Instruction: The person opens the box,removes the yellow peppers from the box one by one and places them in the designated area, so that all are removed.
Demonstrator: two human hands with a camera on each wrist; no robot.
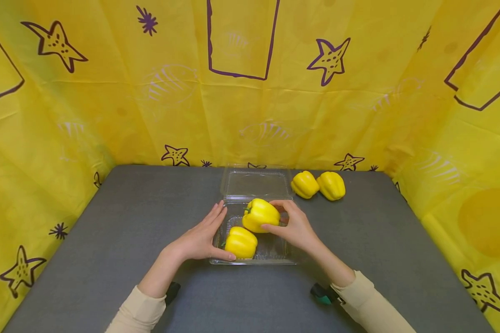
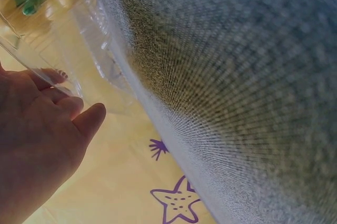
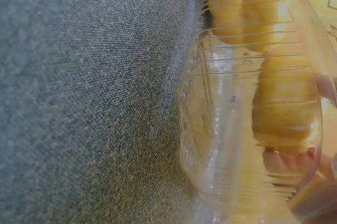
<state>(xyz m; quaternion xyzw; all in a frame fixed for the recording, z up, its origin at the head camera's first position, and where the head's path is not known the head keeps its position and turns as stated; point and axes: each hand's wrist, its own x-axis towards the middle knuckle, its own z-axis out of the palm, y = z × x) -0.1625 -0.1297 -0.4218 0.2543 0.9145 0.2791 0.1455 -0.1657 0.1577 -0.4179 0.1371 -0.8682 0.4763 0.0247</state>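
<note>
- The right hand point(image 1: 296, 226) pinches the gripped yellow bell pepper point(image 1: 261, 216) between thumb and fingers, over the right side of the clear plastic clamshell container point(image 1: 254, 262); whether this pepper rests on the base cannot be told.
- The left hand point(image 1: 197, 236) is at the container's left side, fingers fairly straight and close together, thumb apart and reaching along the near rim.
- A second yellow bell pepper point(image 1: 241, 243) lies in the container's near left part, next to the left thumb.
- The container sits around the middle of the grey worktop point(image 1: 108, 231), its open lid point(image 1: 256, 182) laid back towards the far edge.
- Two more yellow bell peppers point(image 1: 331, 186) lie side by side right of the lid, near the far edge, towards the far right corner.
- A yellow patterned cloth point(image 1: 216, 111) hangs behind the far edge.
</note>
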